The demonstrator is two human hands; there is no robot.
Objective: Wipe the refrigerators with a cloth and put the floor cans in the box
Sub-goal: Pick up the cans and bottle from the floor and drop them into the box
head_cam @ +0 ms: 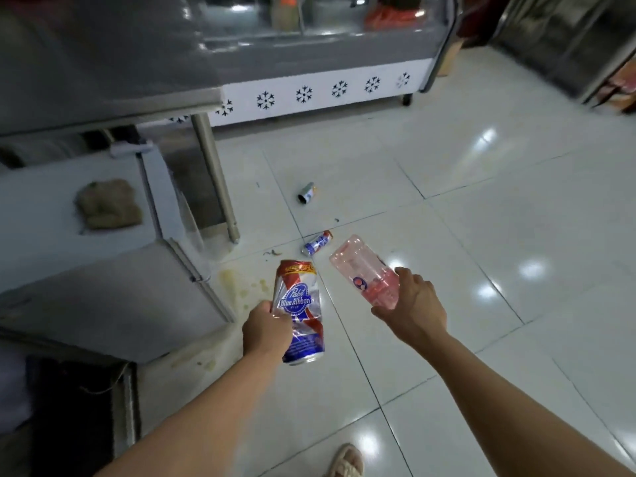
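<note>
My left hand (266, 333) grips a dented beer can (299, 311); my right hand (414, 304) grips a pink plastic bottle (364, 271). Two cans (318, 243) (307, 193) remain on the floor (481, 218); the box is out of view, and the cloth (107, 204) lies on the refrigerator (86, 270).

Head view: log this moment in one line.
left hand: holds beer can | right hand: holds pink bottle | floor: two cans left

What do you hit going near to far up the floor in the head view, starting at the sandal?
sandal → Pabst can in the left hand → small can lying on the tiles → far can on its side → display freezer with snowflake panel
</note>
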